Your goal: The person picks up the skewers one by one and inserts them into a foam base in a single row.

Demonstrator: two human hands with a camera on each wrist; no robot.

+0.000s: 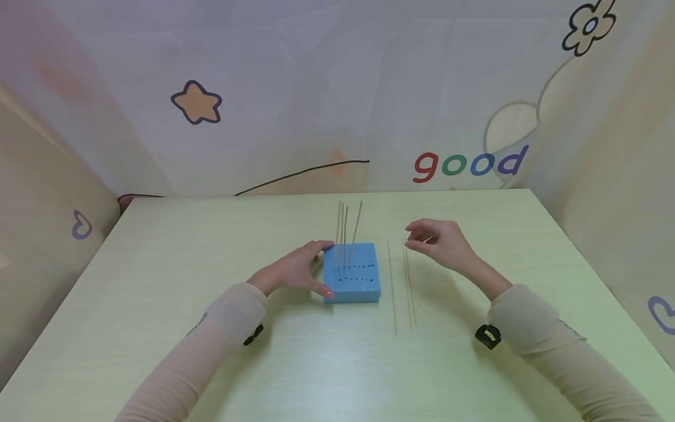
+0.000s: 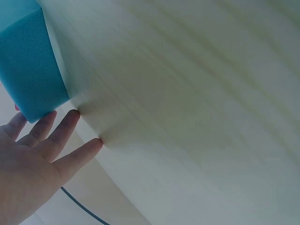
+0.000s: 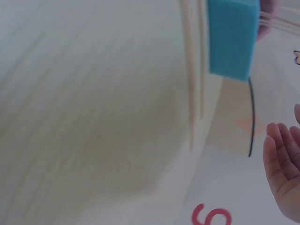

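Note:
A blue foam block (image 1: 351, 287) stands on the table, its top dotted with holes. Several thin wooden sticks (image 1: 345, 234) rise from its left part, one leaning right. My left hand (image 1: 295, 269) grips the block's left side, thumb at the near corner and index finger at the far one. In the left wrist view, other fingers (image 2: 63, 133) touch the table. Three thin sticks (image 1: 392, 293) lie right of the block. Near their far ends hovers my right hand (image 1: 440, 240), fingers bent; in the right wrist view its fingers (image 3: 281, 154) hold nothing visible.
The pale table (image 1: 211, 234) runs back to a printed cloth backdrop (image 1: 295, 94) with a star and coloured letters. Cloth also hangs on both sides. Each wrist wears a small black device (image 1: 488, 336).

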